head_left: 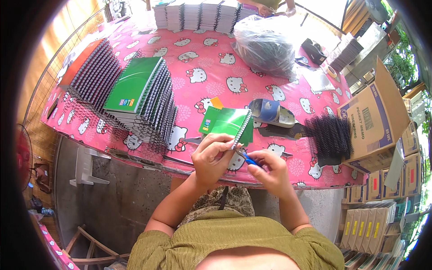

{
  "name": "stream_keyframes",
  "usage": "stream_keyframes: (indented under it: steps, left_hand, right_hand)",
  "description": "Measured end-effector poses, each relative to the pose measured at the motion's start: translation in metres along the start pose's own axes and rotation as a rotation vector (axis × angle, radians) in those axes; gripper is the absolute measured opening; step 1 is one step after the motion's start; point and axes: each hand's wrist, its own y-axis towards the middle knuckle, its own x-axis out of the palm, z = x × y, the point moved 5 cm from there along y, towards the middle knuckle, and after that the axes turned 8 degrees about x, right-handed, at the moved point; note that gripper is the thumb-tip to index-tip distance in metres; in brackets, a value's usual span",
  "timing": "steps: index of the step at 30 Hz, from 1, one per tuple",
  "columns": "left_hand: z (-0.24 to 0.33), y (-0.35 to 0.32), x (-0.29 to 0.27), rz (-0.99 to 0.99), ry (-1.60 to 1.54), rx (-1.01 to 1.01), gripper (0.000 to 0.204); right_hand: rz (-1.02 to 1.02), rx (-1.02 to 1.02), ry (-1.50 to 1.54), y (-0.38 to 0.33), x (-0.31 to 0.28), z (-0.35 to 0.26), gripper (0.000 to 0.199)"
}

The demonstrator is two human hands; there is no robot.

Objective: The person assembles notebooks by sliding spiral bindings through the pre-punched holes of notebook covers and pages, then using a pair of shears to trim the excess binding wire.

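My left hand (212, 155) is closed on the near end of a green spiral notebook (231, 121), close to the table's front edge. Blue-handled pliers (249, 159) are gripped in my right hand (271, 170), their jaws at the lower end of the notebook's wire coil (243, 128). Under and beside this notebook lie another green cover (208, 120) and a small orange piece (217, 102). A blue slide sandal (272, 112) rests just beyond, to the right.
Stacked green notebooks (137, 85) and orange ones (90, 67) with long coils stand at left. Black loose coils (328, 138) lie beside an open carton (373, 121) at right. Farther back are a plastic bag (265, 47), notebook piles (193, 15) and another person's hands (265, 10).
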Motion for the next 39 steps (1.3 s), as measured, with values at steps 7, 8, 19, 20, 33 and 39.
stream_keyframes:
  steps: [7, 8, 19, 20, 33, 39]
  left_hand:
    - [0.006, 0.002, -0.003, 0.046, 0.012, 0.185, 0.025]
    - [0.007, 0.002, -0.007, 0.068, 0.018, 0.146, 0.027]
    - [0.034, 0.051, -0.014, -0.176, 0.312, 0.103, 0.028]
    - [0.042, 0.064, -0.029, -0.166, 0.403, 0.072, 0.027]
    - [-0.051, 0.079, -0.187, 0.633, 0.394, -0.280, 0.053]
    - [-0.050, 0.085, -0.176, 0.750, 0.374, -0.223, 0.033]
  right_hand:
    - [-0.060, 0.211, 0.104, -0.011, -0.002, 0.024, 0.033]
    - [0.038, 0.089, -0.194, -0.015, -0.012, 0.019, 0.035]
    - [-0.100, -0.647, -0.798, 0.060, 0.013, -0.083, 0.058]
    - [-0.058, -0.709, -0.753, 0.074, 0.014, -0.096, 0.054]
    - [0.103, -0.613, 0.001, 0.236, 0.127, -0.122, 0.042]
    - [0.082, -0.543, -0.067, 0.234, 0.125, -0.122, 0.056]
